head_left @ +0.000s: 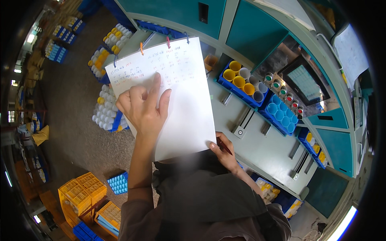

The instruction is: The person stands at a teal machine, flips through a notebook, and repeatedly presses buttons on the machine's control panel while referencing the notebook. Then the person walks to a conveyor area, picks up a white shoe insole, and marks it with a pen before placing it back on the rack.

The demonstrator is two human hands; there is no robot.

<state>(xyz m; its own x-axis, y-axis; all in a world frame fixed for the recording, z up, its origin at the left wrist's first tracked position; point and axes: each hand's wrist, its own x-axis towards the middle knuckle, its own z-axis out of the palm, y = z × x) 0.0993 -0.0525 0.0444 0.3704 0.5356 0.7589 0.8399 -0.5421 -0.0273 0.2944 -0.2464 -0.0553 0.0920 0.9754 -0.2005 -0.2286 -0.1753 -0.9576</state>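
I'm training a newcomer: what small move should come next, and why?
Perhaps slide the left hand, index finger out, along the handwritten rows on the white, ring-bound paper pad: that finger points there, while the right hand holds the pad's edge and a thin dark-red pen.

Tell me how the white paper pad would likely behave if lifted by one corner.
The white paper pad may be stiff: it looks nearly flat, with the right hand at its lower corner, though the left hand may be steadying it. Its lower edge might fan open, since coloured loops show only along the top.
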